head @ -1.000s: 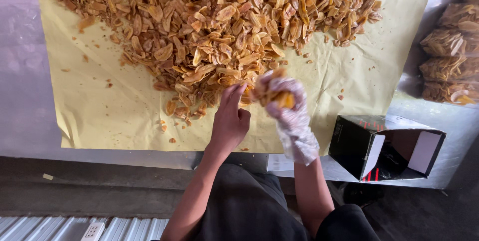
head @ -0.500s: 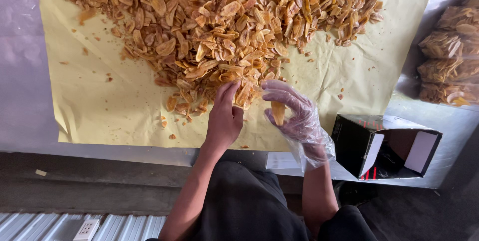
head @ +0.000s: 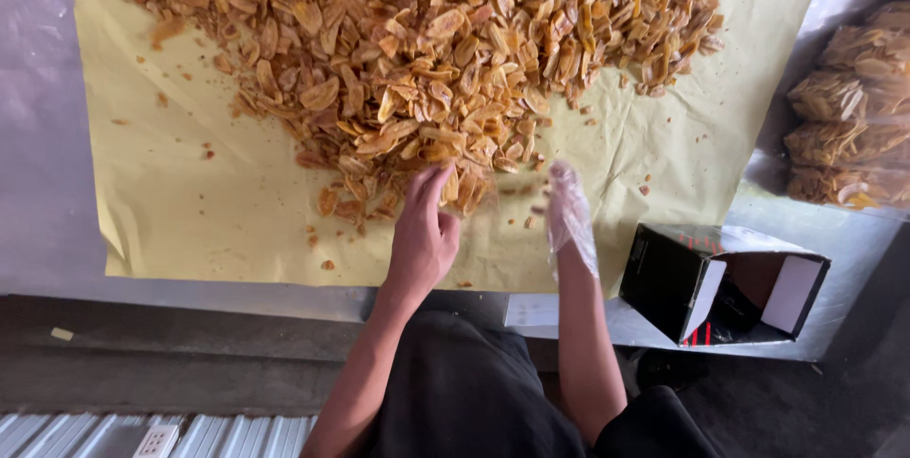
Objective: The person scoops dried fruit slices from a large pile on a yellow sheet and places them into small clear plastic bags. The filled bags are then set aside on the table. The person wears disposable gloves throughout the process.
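- Fried chips [head: 445, 69] lay heaped on yellow paper [head: 190, 202] across the upper frame
- Bare left hand [head: 422, 235], fingers loosely apart, touched the heap's lower edge
- Gloved right hand [head: 569, 211], blurred, grip unclear
- Open black box [head: 706, 283] at lower right

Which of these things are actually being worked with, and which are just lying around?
In use:
left hand
gloved right hand
pile of fried chips
yellow paper

Lying about:
open black box
bagged chips
power strip
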